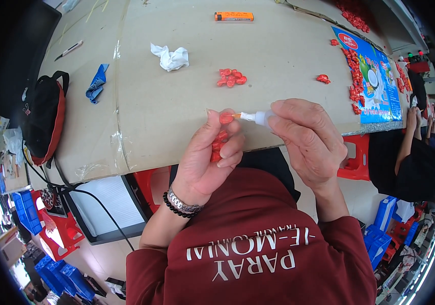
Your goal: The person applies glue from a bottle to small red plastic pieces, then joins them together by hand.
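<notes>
Mid-frame, the left hand (205,160) has its grip curled around red pieces (226,118); the right hand (311,140) pinches a white bottle (262,118). Above, a red pile (231,78) and crumpled tissue (171,58) dot the surface (156,112).

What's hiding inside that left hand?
The left hand holds small red pieces: one is pinched at the top, others sit lower by the palm. The curled fingers partly cover those, so I can't tell how many there are.
</notes>
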